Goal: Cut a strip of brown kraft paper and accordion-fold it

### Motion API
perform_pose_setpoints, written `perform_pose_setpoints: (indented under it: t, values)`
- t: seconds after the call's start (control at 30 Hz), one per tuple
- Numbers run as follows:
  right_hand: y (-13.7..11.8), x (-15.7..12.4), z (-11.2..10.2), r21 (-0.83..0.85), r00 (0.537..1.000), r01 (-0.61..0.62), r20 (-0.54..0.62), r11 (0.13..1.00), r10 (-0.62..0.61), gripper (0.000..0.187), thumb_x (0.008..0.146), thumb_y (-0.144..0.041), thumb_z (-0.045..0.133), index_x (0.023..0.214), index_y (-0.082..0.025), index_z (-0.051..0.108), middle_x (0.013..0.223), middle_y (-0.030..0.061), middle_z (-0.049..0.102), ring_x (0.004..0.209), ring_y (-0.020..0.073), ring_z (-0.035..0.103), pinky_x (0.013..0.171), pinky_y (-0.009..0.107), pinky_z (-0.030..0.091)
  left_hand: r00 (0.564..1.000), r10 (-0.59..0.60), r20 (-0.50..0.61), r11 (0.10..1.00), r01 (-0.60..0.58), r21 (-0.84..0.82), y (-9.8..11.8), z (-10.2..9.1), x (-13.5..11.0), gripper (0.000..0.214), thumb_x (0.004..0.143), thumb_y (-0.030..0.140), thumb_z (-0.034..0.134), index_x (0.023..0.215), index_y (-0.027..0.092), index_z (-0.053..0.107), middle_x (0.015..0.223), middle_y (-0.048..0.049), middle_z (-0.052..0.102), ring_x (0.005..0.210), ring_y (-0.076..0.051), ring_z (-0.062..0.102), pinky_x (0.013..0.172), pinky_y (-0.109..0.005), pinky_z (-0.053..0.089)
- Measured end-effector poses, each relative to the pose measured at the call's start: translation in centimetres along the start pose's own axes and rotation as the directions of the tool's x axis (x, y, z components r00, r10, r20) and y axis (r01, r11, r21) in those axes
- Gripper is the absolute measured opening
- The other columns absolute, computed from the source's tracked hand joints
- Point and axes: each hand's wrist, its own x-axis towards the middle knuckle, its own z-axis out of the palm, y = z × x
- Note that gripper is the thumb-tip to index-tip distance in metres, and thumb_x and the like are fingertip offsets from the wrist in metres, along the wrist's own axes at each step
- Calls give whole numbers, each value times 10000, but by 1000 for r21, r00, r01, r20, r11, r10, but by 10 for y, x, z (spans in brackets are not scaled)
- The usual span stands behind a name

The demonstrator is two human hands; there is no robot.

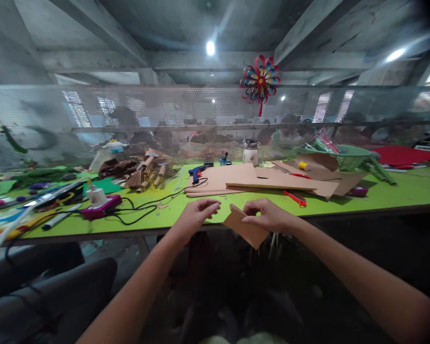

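Note:
My right hand (267,216) pinches a small piece of brown cardboard (246,230) between thumb and fingers. The piece looks folded or layered, is tilted, and hangs in front of the table's edge. To its left is my left hand (195,219), apart from the cardboard, its fingers loosely bent with nothing visible in them. Beyond my hands, large brown cardboard sheets (222,177) lie stacked on the green table (179,210). A blue glue gun (196,173) rests at the stack's left end. By its right front lies a red utility knife (294,198).
A purple power strip (102,207) with black cords lies at left. Behind it are brown paper rolls (146,174). A white jug (251,153) and a green basket (354,157) stand at the back, before a perforated screen (186,110). A paper flower (261,80) hangs above.

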Motion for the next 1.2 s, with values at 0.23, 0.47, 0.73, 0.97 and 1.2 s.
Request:
perform_pose_setpoints:
  t: [0.23, 0.47, 0.73, 0.97, 1.2]
  values:
    - [8, 43, -2, -199, 985, 92, 160, 976, -60, 255, 788, -354, 572, 788, -111, 649, 665, 9, 581, 598, 102, 446, 534, 206, 311, 898, 231, 375, 671, -426, 607, 17, 7, 42, 284, 810, 332, 529, 951, 151, 696, 828, -64, 680, 726, -159, 566, 664, -238, 401]
    - [34, 61, -5, -109, 961, 14, 275, 994, 17, 268, 731, -336, 601, 813, -93, 677, 693, 22, 608, 623, 115, 482, 545, 205, 350, 941, 85, 326, 818, -253, 516, -22, -3, 62, 342, 760, 371, 523, 848, 105, 718, 741, -33, 683, 647, -139, 535, 565, -205, 364]
    - [51, 61, -6, -79, 949, 16, 316, 997, 10, 293, 743, -347, 581, 835, -85, 672, 671, 7, 585, 599, 102, 449, 542, 206, 344, 973, 90, 210, 872, -179, 456, -35, 5, 57, 321, 723, 315, 493, 809, 96, 711, 720, -27, 675, 670, -151, 556, 579, -214, 390]
    - [53, 64, 0, -217, 956, 138, 284, 966, -73, 224, 739, -246, 567, 845, -94, 695, 728, 32, 636, 650, 122, 510, 572, 209, 357, 964, 69, 255, 830, -197, 522, -33, -1, 60, 250, 681, 263, 518, 699, 114, 718, 570, -32, 633, 588, -143, 538, 574, -221, 394]
    - [60, 72, 5, -231, 963, 159, 252, 960, -99, 222, 738, -261, 590, 809, -92, 715, 697, 38, 650, 610, 112, 507, 558, 206, 348, 941, -39, 337, 777, -184, 602, -26, 1, 77, 306, 662, 325, 557, 817, 118, 719, 693, -26, 660, 613, -132, 519, 531, -211, 347]
